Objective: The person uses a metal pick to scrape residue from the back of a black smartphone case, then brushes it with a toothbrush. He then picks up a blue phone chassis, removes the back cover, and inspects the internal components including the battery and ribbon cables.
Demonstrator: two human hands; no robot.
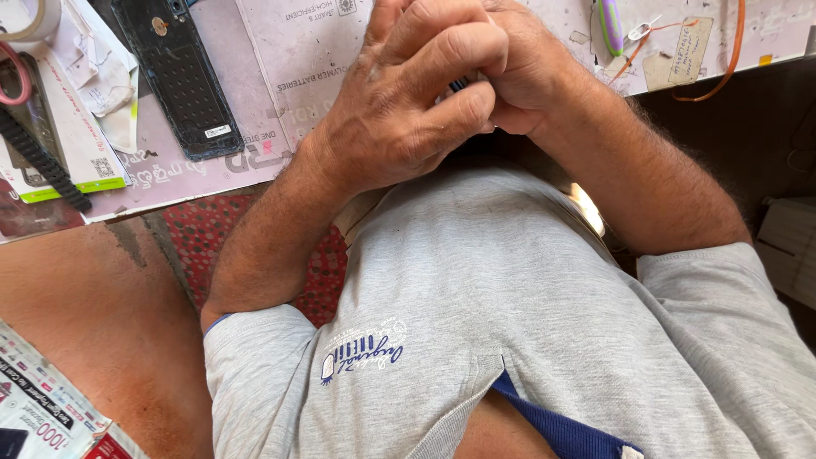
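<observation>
Small dark part, only a sliver visible, pinched between the two hands just above the chest, at the near edge of the bench. Can't tell what it is; mostly hidden by fingers.

Left hand curled over it from the left, fingers folded tight, thumb pressed toward the right hand. Closed around the part as far as I can see. Right hand butted against the left, fingers tucked under and out of view; grip itself can't be made out, though it looks closed too. Both forearms rest in toward the body over a grey shirt.

Progress: looks mid-work on the small part, fine fingertip handling. Nothing shows it fitted or finished; no tool seen in either hand.

Further out: phone back frame, dark, lying flat on a printed mat, well apart from the hands, untouched. Left of it a white paper box with a black strap across it and a tape roll at the corner. Top right, a green-purple oval tool, a paper tag, an orange wire. Red dotted cloth under the left elbow.
</observation>
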